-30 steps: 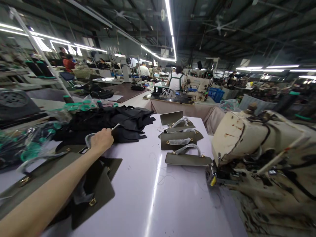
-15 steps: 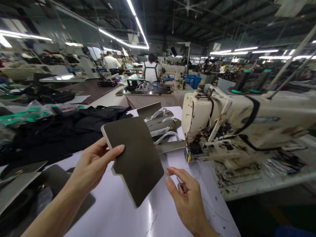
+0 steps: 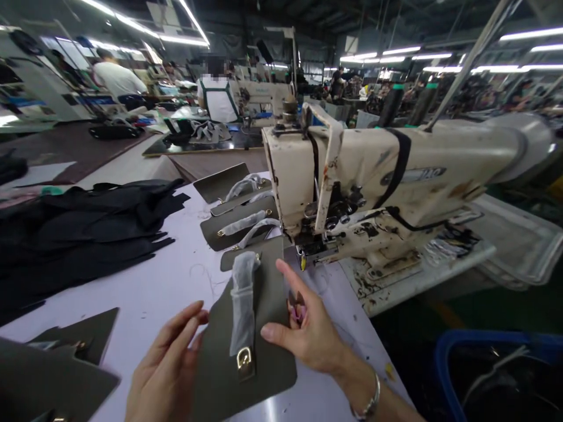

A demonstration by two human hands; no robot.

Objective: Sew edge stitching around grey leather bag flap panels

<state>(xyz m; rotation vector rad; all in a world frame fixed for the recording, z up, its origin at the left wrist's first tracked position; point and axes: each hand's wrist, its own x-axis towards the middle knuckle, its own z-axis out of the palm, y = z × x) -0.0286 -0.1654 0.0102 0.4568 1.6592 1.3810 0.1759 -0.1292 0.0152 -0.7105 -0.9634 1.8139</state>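
A dark olive flat panel [image 3: 272, 275] stands tilted in front of me. A strap handle wrapped in whitish film [image 3: 243, 299] runs down its face, with a gold buckle-like fitting [image 3: 244, 357] at the lower end. My right hand [image 3: 310, 328] grips the panel's right edge, thumb on the face; a small pinkish object [image 3: 298, 313] shows in its palm, its kind unclear. My left hand [image 3: 165, 363] is beside the panel's left edge, fingers loosely bent and apart from a firm grip; its lower part is partly hidden by the panel.
An old cream sewing machine [image 3: 352, 176] stands at right. Several similar panels with wrapped handles [image 3: 237, 220] lie beyond on the white tabletop [image 3: 153, 293]. Black fabric pieces [image 3: 88, 228] are at left, more olive panels [image 3: 57, 375] nearer. A blue-rimmed bin [image 3: 444, 363] stands lower right.
The panel has turned, so its handle side now faces me. My right hand has come onto its edge, and my left thumb has left its face. The view has shifted right.
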